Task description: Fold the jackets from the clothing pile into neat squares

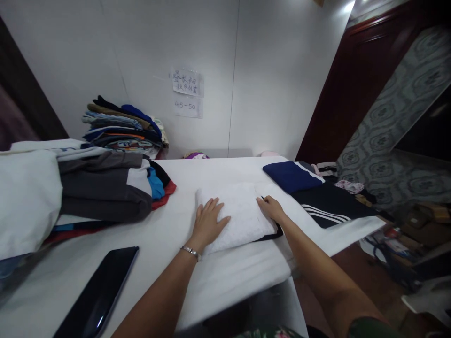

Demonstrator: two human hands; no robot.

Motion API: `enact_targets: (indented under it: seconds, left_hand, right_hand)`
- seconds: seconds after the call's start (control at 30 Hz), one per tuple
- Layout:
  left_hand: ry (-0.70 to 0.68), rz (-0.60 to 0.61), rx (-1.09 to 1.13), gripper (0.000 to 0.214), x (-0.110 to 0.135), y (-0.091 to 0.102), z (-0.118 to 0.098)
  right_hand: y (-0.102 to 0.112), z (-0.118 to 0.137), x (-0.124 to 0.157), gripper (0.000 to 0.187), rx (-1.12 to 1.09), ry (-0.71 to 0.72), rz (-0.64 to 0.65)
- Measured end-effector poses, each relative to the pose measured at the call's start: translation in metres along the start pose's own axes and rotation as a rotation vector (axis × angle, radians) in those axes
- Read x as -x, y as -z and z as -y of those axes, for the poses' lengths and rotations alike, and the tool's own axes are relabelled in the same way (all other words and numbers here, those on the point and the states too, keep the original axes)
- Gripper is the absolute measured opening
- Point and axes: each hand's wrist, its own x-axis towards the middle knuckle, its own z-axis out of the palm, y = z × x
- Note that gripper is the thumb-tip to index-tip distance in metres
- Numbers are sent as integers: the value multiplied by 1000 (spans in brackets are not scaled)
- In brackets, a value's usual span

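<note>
A folded white garment (236,213) lies in front of me on the white-covered table, with a strip of black fabric (271,234) showing under its lower right edge. Flat on its left side rests my left hand (210,220), fingers spread, a metal bracelet at the wrist. My right hand (270,207) is closed at the right edge of the garment, thumb and fingers pinching there. A bit of dark fabric shows by its fingertips, but whether the pinch takes the white cloth, the dark cloth or both is hidden.
A heap of clothes (105,188) lies at left, with a folded clothes stack (123,126) behind it. A phone (100,291) lies front left. At right are a folded navy garment (291,176) and a black striped garment (327,202). Handwritten papers (188,92) hang on the wall.
</note>
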Motion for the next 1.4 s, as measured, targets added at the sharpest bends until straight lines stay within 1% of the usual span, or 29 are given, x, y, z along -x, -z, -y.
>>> enact_targets:
  seconds: [0.07,0.13,0.27,0.4,0.57,0.67,0.8,0.93,1.0,1.03,1.1,1.17,1.23,1.27,1.33,1.4]
  left_hand:
    - [9,2,-16,56,0,0,0]
    - [13,2,-25,55,0,-1,-1]
    - [0,1,-28,54,1,-2,0]
    - [0,-7,-23,54,2,-3,-1]
    - [4,-7,-15,54,2,-2,-3]
    - [10,4,-8,54,3,-1,-4]
    - [15,14,3,53,4,0,-4]
    - [8,2,1,53,5,0,-5]
    - [10,1,2,53,5,0,-6]
    - [10,-1,2,53,6,0,-7]
    - [10,-2,4,51,6,0,-7]
    - [10,-3,4,51,7,1,-7]
    - [6,-3,5,51,7,1,-6]
    - [4,-1,7,51,7,1,-6]
    - [8,6,14,51,8,2,-6]
    - [21,15,35,52,8,2,-7]
  right_hand:
    - [-1,6,-7,40,3,6,-4]
    - [-5,11,-13,37,-13,2,-31]
    - [-16,10,-13,31,-46,-6,-94]
    - [-16,5,-13,33,-18,11,-61]
    - [-8,9,-27,35,45,21,-23]
    - [-12,15,-37,35,92,30,-1]
    - [-21,18,-40,30,151,32,9]
    - [-19,18,-38,31,192,29,36]
    - [-16,24,-39,37,217,69,14]
    - [-15,30,-39,43,229,111,-7]
    - [-18,45,-41,54,240,239,-32]
    - [-25,62,-43,58,231,385,5]
    - [-34,77,-46,60,232,481,95]
    - [-38,83,-47,59,251,493,157]
    - [-46,89,-50,54,312,475,281]
    - [-51,89,-53,50,367,459,354]
